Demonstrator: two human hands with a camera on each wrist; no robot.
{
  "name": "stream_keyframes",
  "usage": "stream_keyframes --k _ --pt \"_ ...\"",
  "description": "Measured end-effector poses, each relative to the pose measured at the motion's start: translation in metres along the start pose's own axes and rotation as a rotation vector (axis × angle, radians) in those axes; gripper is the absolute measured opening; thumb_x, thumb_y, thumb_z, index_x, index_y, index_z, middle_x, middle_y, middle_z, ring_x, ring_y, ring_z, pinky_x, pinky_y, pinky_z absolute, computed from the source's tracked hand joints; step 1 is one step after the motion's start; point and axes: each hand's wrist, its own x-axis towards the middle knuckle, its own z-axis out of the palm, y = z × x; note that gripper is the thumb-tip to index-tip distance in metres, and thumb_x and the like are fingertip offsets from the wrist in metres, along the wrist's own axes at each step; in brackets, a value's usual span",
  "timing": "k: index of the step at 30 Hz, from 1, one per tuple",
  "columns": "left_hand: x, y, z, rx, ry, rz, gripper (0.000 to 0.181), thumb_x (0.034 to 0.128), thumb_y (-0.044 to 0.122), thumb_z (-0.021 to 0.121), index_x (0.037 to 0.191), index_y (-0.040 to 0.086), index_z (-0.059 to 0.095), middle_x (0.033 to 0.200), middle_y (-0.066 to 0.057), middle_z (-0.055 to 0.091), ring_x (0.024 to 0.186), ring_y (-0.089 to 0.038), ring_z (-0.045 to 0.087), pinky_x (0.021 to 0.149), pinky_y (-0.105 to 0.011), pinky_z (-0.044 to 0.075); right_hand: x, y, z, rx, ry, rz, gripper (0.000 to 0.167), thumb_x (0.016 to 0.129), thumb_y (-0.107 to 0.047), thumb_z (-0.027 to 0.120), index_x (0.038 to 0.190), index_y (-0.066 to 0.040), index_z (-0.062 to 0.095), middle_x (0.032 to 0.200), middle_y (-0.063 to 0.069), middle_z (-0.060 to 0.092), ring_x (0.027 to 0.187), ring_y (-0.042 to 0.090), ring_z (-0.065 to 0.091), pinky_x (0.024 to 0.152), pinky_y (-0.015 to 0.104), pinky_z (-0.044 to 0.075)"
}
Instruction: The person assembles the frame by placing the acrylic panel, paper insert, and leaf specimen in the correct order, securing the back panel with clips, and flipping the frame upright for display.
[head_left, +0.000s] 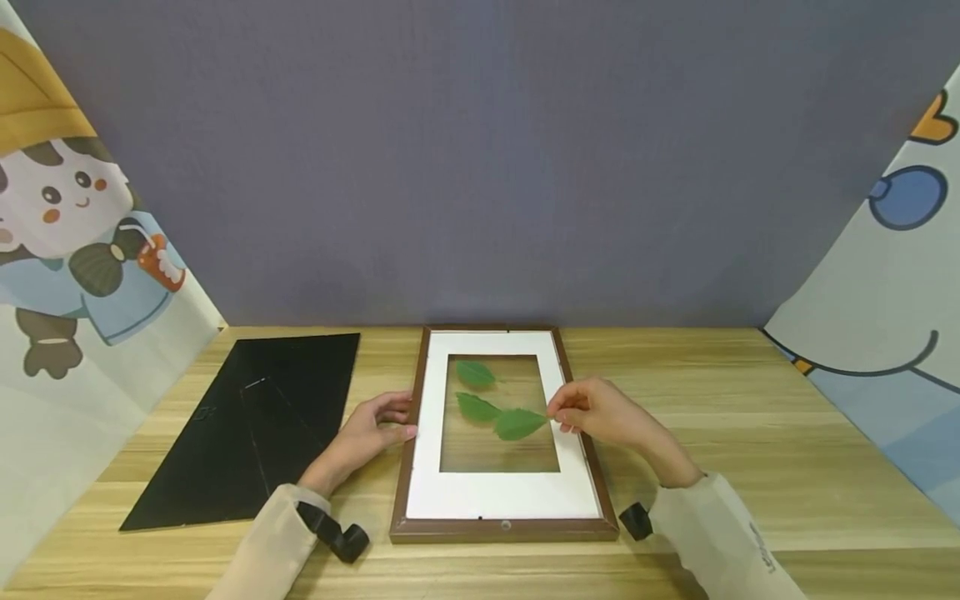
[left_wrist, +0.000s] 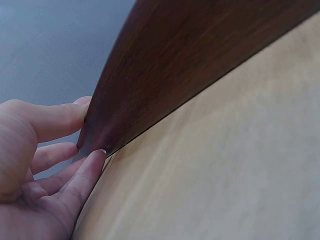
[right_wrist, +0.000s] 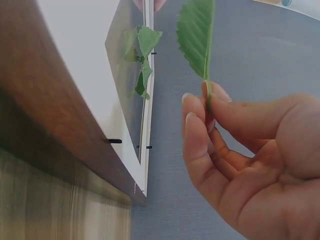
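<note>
A brown picture frame (head_left: 502,531) with a white mat (head_left: 502,497) lies flat at the middle of the table. My right hand (head_left: 603,411) pinches a green leaf (right_wrist: 197,37) by its stem, over the right part of the mat opening. Two more leaves lie inside the opening: an upper leaf (head_left: 475,373) and a lower leaf (head_left: 476,407), whose tip meets the held leaf in the head view. At the frame's left side, my left hand (head_left: 367,431) touches the outer edge with thumb and fingertips, as the left wrist view also shows.
A black backing board (head_left: 225,450) with a stand outline lies on the wooden table (head_left: 712,450), left of the frame. Behind the table rises a grey wall (head_left: 480,167). Cartoon-printed panels (head_left: 90,250) close off both sides. Each wrist wears a black camera mount (head_left: 636,521).
</note>
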Motion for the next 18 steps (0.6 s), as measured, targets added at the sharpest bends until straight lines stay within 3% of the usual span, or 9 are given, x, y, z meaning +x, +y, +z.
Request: stream_keyframes --k 7,18 --pt "-0.001 -0.001 0.001 -0.001 0.009 0.002 0.059 0.085 0.011 0.07 0.136 -0.005 0.046 0.129 -0.025 0.053 0.111 -0.032 0.056 0.085 -0.029 0.049 0.007 0.001 0.002 -0.047 0.004 0.015 0.013 0.09 0.005 0.056 0.093 0.007 0.068 0.078 0.015 0.065 0.066 0.011 0.056 0.058 0.022 0.05" --pt "0.002 -0.003 0.001 -0.007 0.014 0.002 0.058 0.0846 0.009 0.07 0.136 -0.004 0.046 0.129 -0.024 0.054 0.111 -0.032 0.056 0.085 -0.026 0.049 0.016 0.003 0.004 -0.101 -0.057 0.057 0.019 0.091 0.007 0.051 0.088 0.002 0.069 0.073 0.008 0.063 0.065 0.014 0.056 0.056 0.022 0.048"
